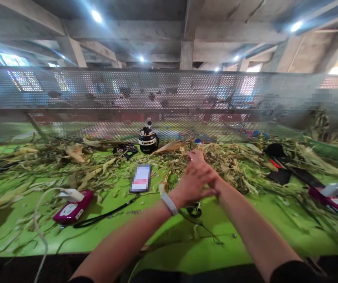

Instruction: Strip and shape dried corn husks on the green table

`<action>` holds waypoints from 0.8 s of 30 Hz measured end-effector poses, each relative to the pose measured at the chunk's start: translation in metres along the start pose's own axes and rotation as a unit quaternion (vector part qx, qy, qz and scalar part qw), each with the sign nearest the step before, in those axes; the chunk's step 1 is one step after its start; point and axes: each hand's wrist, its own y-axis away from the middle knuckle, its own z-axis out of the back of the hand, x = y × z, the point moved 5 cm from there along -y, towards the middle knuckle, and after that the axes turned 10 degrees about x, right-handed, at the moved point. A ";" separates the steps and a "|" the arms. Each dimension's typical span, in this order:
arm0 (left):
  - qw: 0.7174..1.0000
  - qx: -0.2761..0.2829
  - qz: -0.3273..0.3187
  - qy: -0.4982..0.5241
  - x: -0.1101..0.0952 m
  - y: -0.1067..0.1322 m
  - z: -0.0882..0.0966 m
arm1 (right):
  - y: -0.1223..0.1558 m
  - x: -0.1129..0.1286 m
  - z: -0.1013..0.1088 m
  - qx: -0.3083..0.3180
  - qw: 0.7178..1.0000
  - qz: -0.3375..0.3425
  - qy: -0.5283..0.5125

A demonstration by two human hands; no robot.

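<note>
Both my hands meet above the green table [186, 251], in front of a heap of dry husks and leaves [216, 165]. My left hand [194, 182], with a white band at the wrist, lies over my right hand [213, 181] with its fingers pointing away. The right hand is mostly covered, and I cannot make out its fingers or anything held. A small dark ring-shaped object [195, 211] lies on the table just under the hands.
A card on a black lanyard [141, 177] lies left of the hands, a magenta power bank with white cable [72, 207] further left. A black bottle [147, 139] stands at the mesh barrier [169, 102]. Another magenta device [332, 200] and black scissors-like tools [281, 173] lie right.
</note>
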 end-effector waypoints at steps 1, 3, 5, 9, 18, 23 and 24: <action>0.997 -0.051 0.065 -0.004 0.026 0.008 0.012 | 0.005 0.003 0.003 0.004 1.000 0.007 -0.004; 0.975 -0.135 0.174 -0.003 0.069 0.033 0.031 | 0.016 0.010 0.010 0.006 0.999 0.028 -0.017; 0.951 -0.194 0.241 0.005 0.100 0.059 0.042 | 0.029 0.016 0.020 0.003 0.998 0.054 -0.035; 0.915 -0.222 0.325 0.089 0.135 0.090 0.042 | 0.056 0.018 0.034 0.017 0.994 0.086 -0.069; 0.880 -0.177 0.331 0.289 0.128 0.092 0.006 | 0.084 -0.004 0.010 0.138 0.980 0.137 -0.036; 0.841 -0.084 0.313 0.432 0.116 0.098 -0.004 | 0.110 0.000 -0.010 0.211 0.953 0.214 0.041; 0.837 -0.066 0.302 0.452 0.113 0.097 -0.005 | 0.115 0.003 -0.013 0.214 0.948 0.228 0.055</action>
